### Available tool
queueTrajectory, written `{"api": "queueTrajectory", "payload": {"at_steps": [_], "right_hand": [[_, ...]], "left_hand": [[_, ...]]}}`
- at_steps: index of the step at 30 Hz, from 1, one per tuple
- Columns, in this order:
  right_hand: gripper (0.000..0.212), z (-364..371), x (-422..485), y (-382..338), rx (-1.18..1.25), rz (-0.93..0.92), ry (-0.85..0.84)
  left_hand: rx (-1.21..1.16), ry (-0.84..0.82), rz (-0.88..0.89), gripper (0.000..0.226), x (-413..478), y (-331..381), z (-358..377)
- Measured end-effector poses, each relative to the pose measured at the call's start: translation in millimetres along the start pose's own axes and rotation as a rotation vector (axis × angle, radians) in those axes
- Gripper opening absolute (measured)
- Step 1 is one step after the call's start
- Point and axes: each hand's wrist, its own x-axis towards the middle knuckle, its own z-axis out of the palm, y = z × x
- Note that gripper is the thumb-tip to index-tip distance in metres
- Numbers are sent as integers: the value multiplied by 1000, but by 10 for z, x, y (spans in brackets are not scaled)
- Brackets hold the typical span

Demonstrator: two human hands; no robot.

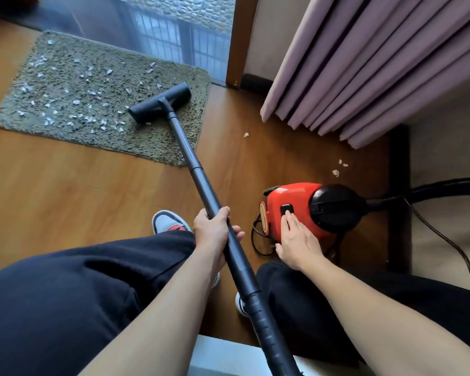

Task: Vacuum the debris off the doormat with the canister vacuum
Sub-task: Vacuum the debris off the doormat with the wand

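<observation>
A shaggy olive doormat lies on the wooden floor at the upper left, strewn with several white scraps of debris. The black floor head of the vacuum rests on the mat's right part. My left hand grips the black wand low down. The red and black canister vacuum sits on the floor at the right. My right hand lies on it with straight fingers, a fingertip touching its black button.
Pink curtains hang at the upper right. A glass door stands behind the mat. A black hose and cord trail right from the canister. Loose scraps lie on the bare floor. My knees and shoes fill the foreground.
</observation>
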Motion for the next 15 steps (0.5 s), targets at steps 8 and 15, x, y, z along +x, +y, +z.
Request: {"api": "queueTrajectory", "payload": {"at_steps": [8,15], "right_hand": [[98,78,49,-64,217,113,-31],[100,21,106,56,233,113,-52]], "left_hand": [[4,5,-12,12,2,9,70],[-5,12,-24,12,13,26,58]]}}
